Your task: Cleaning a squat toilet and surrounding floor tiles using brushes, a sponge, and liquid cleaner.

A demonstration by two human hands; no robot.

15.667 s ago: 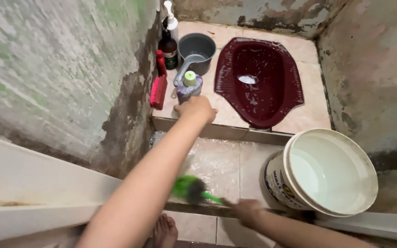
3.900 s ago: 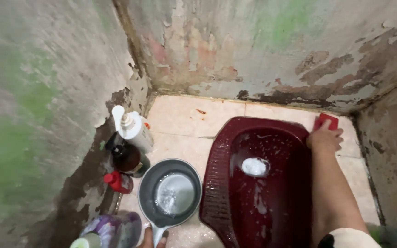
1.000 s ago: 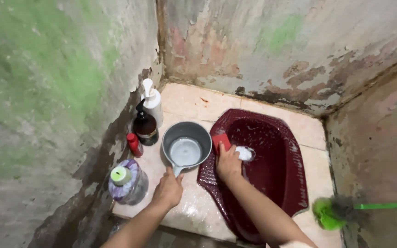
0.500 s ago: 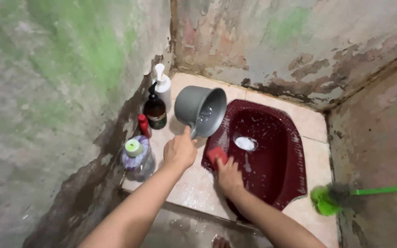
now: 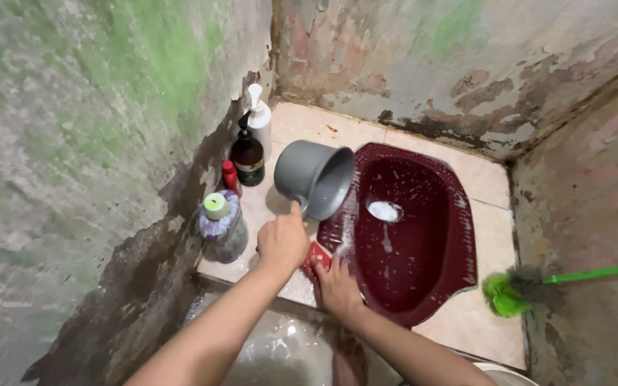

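Observation:
My left hand (image 5: 282, 241) grips the handle of a grey plastic dipper (image 5: 315, 176), tipped on its side so water spills onto the near left rim of the dark red squat toilet (image 5: 423, 286). My right hand (image 5: 337, 286) presses a red sponge (image 5: 317, 255) against that wet rim, just under the dipper's mouth. Foam lies in the toilet's drain hole (image 5: 384, 210).
Along the left wall stand a white pump bottle (image 5: 259, 121), a dark bottle (image 5: 248, 156), a small red bottle (image 5: 230, 176) and a clear bottle with a green cap (image 5: 219, 225). A green-handled brush (image 5: 516, 292) leans at the right. A white bucket rim (image 5: 502, 374) shows below.
The dipper has tilted further and water now pours onto the toilet rim. My right hand with the sponge has stayed at the near left rim.

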